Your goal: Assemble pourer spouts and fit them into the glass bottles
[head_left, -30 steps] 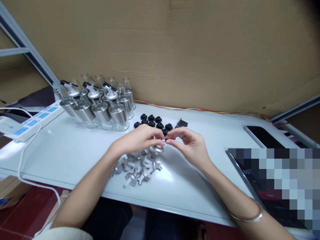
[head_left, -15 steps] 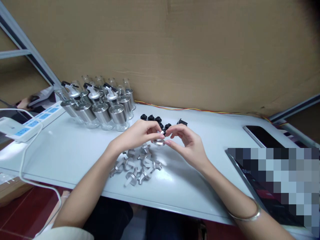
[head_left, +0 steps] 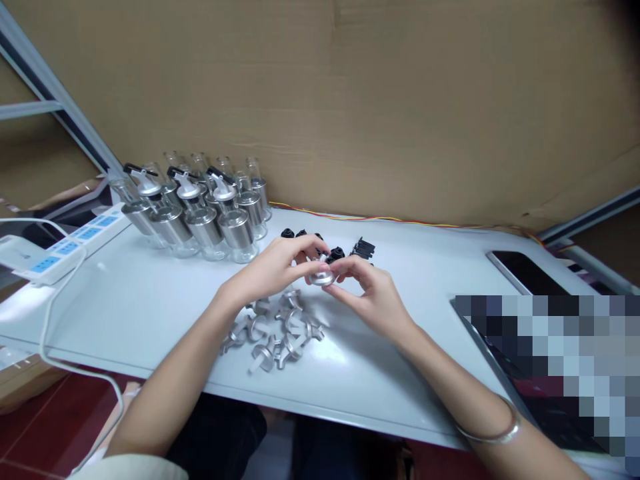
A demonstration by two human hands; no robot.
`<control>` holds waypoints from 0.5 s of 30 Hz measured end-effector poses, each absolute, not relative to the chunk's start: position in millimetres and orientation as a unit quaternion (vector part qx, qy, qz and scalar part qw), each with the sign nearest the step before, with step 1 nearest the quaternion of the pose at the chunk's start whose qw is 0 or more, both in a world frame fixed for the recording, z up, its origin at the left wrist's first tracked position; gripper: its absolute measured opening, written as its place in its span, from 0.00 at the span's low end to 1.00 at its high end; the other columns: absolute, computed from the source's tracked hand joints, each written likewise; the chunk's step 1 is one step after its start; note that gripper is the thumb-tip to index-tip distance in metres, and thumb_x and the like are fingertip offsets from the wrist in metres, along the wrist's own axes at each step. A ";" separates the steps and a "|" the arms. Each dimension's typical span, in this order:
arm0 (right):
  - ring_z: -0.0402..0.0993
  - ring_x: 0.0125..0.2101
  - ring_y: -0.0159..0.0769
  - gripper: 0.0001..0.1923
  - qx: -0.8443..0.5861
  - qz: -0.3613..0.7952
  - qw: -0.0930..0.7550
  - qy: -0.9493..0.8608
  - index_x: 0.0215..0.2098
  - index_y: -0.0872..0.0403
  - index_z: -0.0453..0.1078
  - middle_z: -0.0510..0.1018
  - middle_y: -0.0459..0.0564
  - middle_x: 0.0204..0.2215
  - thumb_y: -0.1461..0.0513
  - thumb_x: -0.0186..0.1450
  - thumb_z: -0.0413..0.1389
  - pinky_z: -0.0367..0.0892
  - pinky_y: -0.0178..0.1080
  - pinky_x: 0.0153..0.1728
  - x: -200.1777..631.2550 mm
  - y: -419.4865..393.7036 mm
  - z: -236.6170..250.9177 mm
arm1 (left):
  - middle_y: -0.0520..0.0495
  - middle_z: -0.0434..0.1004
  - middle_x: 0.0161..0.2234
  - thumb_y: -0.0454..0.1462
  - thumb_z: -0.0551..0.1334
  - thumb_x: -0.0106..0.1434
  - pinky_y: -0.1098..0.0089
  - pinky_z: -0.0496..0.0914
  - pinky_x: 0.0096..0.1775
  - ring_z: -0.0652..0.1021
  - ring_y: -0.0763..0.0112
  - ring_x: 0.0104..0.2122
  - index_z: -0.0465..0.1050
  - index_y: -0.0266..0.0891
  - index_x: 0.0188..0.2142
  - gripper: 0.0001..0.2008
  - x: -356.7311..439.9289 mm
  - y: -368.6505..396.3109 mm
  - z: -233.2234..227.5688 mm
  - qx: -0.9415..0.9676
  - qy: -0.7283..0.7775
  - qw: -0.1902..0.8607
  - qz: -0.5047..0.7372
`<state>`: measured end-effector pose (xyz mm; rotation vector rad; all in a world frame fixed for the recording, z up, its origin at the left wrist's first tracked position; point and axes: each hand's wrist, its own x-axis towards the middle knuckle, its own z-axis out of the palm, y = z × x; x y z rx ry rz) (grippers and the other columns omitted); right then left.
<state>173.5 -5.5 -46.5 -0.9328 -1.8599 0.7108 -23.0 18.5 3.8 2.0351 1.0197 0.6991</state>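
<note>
Spout (head_left: 321,278) in hand over the middle of the bench (head_left: 390,380): the left hand's (head_left: 275,267) grip is pinched on it, the right hand's (head_left: 383,293) closed at its rim. No lever shows on it, so it looks unfinished. Loose spouts (head_left: 290,348) toward the near edge, stoppers (head_left: 337,254) and levers (head_left: 363,249) beyond seem yet unfitted. Toward the far left corner, three bottles (head_left: 236,230) wear complete spouts; others show bare necks.

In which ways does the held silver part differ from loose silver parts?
The held part is between the left hand and right hand, off the table; the loose parts lie on it. The held part is single; the loose parts form a cluster. Both show round silvery discs.
</note>
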 end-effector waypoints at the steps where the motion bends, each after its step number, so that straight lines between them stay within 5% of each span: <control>1: 0.73 0.31 0.35 0.06 -0.377 0.282 0.451 -0.758 0.38 0.52 0.70 0.78 0.47 0.32 0.63 0.62 0.60 0.69 0.38 0.35 174.0 -5.6 -46.5 | 0.52 0.78 0.32 0.42 0.60 0.63 0.72 0.68 0.35 0.77 0.72 0.31 0.71 0.39 0.40 0.10 -22.9 18.3 4.3 0.794 0.397 0.373 0.271; 15: 0.73 0.32 0.36 0.10 -0.338 0.215 0.399 -0.825 0.37 0.53 0.70 0.77 0.49 0.32 0.55 0.66 0.59 0.69 0.37 0.34 174.1 -6.0 -43.5 | 0.56 0.68 0.24 0.42 0.59 0.64 0.75 0.59 0.28 0.69 0.75 0.25 0.63 0.39 0.28 0.11 -19.2 18.1 1.6 0.857 0.368 0.289 0.216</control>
